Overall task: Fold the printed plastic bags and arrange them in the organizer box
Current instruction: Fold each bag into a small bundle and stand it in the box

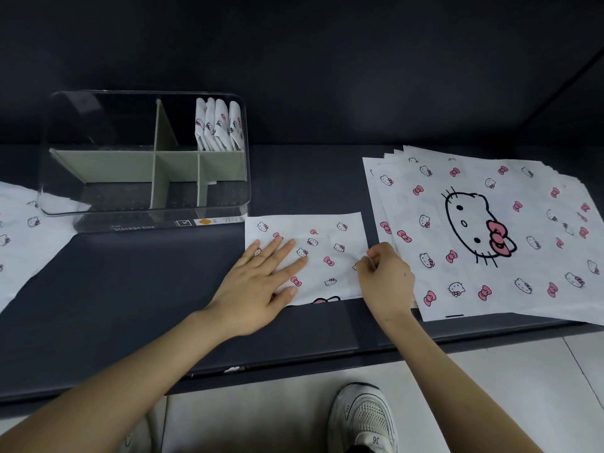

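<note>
One clear organizer box (114, 220), upper left, holds four folded bags (217, 125); one half-folded bag (330, 237) at centre; one stack of flat bags (490, 240) at right, its sheets uncountable; one loose bag (19, 243) at far left.

A dark grey table (130, 305) fills most of the view. Pale floor tiles (506, 387) lie toward five o'clock, with a white mesh sneaker (362, 416) at six.

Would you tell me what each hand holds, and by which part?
The right hand pinches the folded bag at its right edge; the left hand only presses flat on it.
</note>
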Motion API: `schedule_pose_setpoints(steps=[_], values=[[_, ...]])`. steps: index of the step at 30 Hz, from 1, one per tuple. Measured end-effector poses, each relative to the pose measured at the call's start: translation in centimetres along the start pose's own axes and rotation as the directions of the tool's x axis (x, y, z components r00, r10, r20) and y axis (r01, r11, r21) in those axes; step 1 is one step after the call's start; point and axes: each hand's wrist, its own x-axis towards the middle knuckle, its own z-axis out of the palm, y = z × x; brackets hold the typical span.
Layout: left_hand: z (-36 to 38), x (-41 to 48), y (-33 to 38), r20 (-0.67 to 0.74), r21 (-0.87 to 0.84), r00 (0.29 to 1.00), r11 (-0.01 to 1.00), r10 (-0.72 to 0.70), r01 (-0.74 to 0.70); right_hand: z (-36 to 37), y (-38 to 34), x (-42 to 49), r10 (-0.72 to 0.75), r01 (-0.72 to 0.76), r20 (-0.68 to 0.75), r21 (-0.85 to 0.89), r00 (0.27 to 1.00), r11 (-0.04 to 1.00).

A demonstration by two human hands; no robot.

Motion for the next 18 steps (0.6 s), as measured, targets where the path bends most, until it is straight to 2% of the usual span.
schedule_pose_setpoints(steps=[8,12,18], values=[[0.7,-1.0,3.0,0.007,-0.018,0.999,0.999,0.037,-0.037,-1.4,2.1,-1.5,0.025,-0.026,-0.017,-0.051,1.0,0.998],[0.4,-0.8,2.5,-0.02,-0.016,0.997,0.997,0.069,-0.07,-1.6,2.9,-1.4,0.073,-0.073,-0.023,0.008,0.997,0.997],[0.3,-0.3,1.7,0.004,-0.004,0.995,0.995,0.102,-0.102,-1.1,2.8,-1.0,0.071,-0.072,-0.02,-0.063,0.997,0.995]])
